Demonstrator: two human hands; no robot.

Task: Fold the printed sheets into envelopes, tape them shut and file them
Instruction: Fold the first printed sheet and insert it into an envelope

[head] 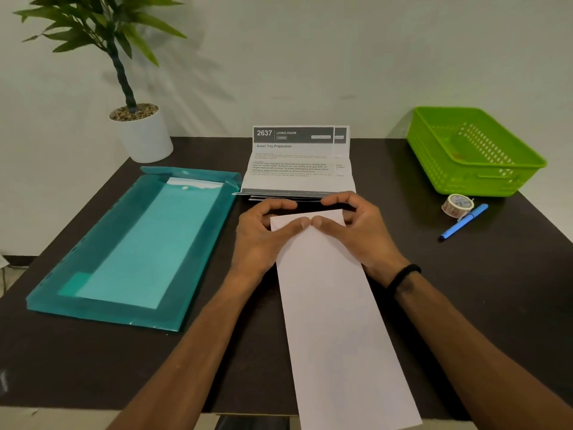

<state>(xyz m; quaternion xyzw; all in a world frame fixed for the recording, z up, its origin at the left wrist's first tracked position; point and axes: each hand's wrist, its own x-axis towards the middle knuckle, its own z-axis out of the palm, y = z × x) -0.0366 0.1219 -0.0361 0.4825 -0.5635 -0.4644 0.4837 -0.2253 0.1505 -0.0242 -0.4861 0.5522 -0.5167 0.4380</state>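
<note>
White paper, a long narrow folded sheet (335, 305), lies lengthwise on the dark worktop (465, 305) straight in front of the person, its near end running past the worktop's edge. Both hands work at its far end. The left hand (260, 237) and the right hand (356, 234) each pinch a far corner, fingers curled over the top edge and thumbs pressed on the paper, thumb tips meeting at the centre line. So the grip of each hand is clamped on the sheet.

This looks like the folding step: the two far corners seem to be coming in toward the middle to make the pointed flap of an envelope. The next move probably calls for lining both slanted edges up on the centre line, then running the thumbs outward to crease them flat.

Beyond the hands, a stack of printed sheets (297, 169) waits, the top ones propped up. A roll of tape (458, 205) and a blue pen (463, 221) lie to the right, near a green basket (471, 150). A teal folder (130, 246) lies to the left, likely for filing.
</note>
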